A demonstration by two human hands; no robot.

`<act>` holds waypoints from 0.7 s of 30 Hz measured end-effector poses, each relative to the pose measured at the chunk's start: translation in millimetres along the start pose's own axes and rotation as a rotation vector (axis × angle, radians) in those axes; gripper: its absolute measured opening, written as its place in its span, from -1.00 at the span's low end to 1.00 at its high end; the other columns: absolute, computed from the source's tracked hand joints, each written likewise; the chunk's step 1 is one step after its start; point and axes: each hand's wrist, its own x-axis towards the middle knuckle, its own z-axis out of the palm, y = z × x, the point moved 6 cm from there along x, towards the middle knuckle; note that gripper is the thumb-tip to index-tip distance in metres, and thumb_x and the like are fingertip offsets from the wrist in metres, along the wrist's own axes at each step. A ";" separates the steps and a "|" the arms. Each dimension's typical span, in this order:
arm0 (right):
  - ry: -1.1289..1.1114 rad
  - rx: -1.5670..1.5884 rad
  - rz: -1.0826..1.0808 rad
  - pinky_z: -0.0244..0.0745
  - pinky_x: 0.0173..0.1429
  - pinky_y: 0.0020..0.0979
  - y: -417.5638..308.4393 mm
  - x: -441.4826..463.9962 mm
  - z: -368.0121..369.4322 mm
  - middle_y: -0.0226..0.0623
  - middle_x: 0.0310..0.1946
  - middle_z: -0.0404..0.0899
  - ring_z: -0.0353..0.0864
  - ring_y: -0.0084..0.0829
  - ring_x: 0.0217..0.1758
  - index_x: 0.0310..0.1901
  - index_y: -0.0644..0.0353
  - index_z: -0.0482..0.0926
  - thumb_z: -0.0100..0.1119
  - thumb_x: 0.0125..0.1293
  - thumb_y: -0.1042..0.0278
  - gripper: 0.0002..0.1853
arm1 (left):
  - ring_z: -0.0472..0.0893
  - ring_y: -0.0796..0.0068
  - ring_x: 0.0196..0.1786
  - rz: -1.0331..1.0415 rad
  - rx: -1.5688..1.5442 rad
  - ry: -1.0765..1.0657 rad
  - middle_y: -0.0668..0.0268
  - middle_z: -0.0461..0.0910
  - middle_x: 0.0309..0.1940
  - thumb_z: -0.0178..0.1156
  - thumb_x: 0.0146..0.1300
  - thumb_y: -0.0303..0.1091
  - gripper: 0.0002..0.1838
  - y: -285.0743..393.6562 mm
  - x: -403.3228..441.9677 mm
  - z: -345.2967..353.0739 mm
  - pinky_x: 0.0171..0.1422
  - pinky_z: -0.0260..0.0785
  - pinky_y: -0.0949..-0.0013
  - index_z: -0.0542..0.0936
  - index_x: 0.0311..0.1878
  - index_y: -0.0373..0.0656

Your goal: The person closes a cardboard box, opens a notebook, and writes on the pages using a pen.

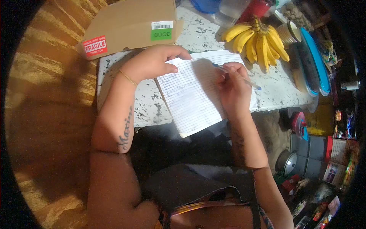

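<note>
A lined notebook lies open on the marbled table, with faint handwriting on its upper part. My left hand rests at the page's upper left corner, thumb and fingers apart, holding nothing. In my right hand, over the right side of the page, is a pen with a clear barrel and blue ends. My fingers are closed round the pen, its blue tip pointing up and left. A dark shadow falls on the paper between my hands.
A cardboard box with labels stands behind my left hand. Bananas lie beyond my right hand. Blue-lidded containers and stacked cups are at the right. The white table ends near my forearms.
</note>
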 end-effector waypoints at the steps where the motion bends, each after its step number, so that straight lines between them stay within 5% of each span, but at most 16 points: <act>1: -0.004 0.003 0.001 0.39 -0.21 -0.51 0.9 1.1 -1.1 -0.31 -0.37 0.53 0.45 -0.50 -0.33 -0.15 0.27 0.50 0.12 0.39 0.47 -0.91 | 0.56 0.50 0.09 0.007 0.019 -0.013 0.30 0.64 0.01 0.24 0.14 -0.67 -0.52 -0.4 0.5 0.3 0.20 0.39 0.43 0.57 0.17 -0.22; 5: -0.025 0.031 0.010 0.40 -0.21 -0.52 -1.3 -1.3 3.8 -0.27 -0.36 0.53 0.46 -0.49 -0.32 -0.15 0.30 0.50 0.12 0.37 0.51 -0.92 | 0.54 0.47 0.21 0.001 0.085 -0.054 0.28 0.62 0.11 0.22 0.15 -0.68 -0.53 1.5 1.4 1.2 0.32 0.35 0.42 0.56 0.18 -0.27; 21: -0.046 -0.061 -0.001 0.35 -0.21 -0.55 -1.7 -2.4 1.2 -0.36 -0.37 0.49 0.42 -0.53 -0.33 -0.13 0.28 0.52 0.11 0.36 0.49 -0.90 | 0.56 0.53 0.09 -0.008 0.077 -0.055 0.32 0.64 -0.02 0.22 0.14 -0.68 -0.61 3.3 0.3 -0.4 0.22 0.38 0.45 0.59 0.08 -0.28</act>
